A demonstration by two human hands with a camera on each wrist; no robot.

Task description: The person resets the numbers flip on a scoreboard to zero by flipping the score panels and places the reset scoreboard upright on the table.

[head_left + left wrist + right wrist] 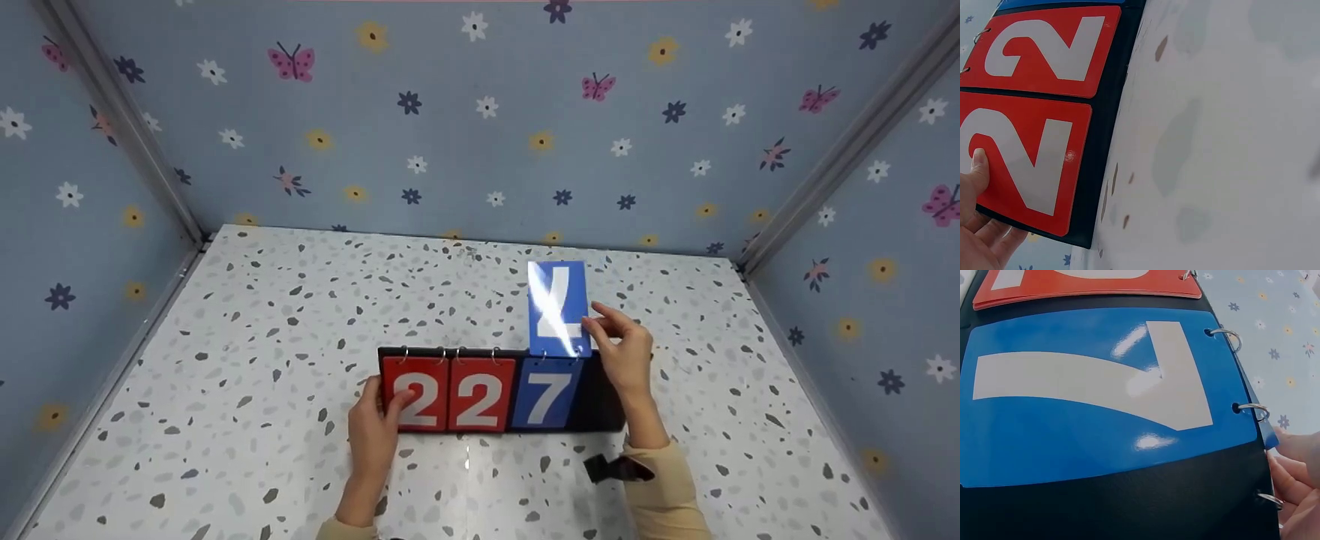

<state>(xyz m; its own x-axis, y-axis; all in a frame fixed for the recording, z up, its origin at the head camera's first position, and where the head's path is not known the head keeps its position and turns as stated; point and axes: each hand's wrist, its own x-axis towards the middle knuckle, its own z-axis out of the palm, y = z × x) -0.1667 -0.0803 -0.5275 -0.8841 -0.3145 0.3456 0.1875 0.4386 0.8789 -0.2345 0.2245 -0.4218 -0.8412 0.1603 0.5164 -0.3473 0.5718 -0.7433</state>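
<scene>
1. In my head view, a black flip scoreboard (598,409) sits on the white terrazzo-patterned tabletop (262,360), a little right of centre and on the near half.
2. I have the left hand (373,427) clamped on the scoreboard's left end: the thumb lies across the face of the left red card (424,396), and the fingers go round behind the board. The left wrist view shows me the same hold.
3. That card reads 2, and the right red card (480,394) just beside it reads 2 as well.
4. Next along, I see the lower blue card (546,394), reading 7 and lying against the black panel.
5. Above it, the upper blue card (557,307) is flipped up past the board's top edge; it shows a 7 upside down, with a bright streak of glare across it.
6. I have the right hand (628,356) at that raised card's right edge, thumb and curled fingers together, pinching it near its ringed end.
7. My right wrist view gives me the metal rings (1251,405) threaded through holes in the lower blue card, and bare black panel beside it.
8. Beige sleeves (664,484) cover both forearms, with a black strap (619,469) by the right wrist.
9. Around the tabletop I see blue walls (450,67) printed with flowers and butterflies, meeting at grey corner posts (112,97).
</scene>
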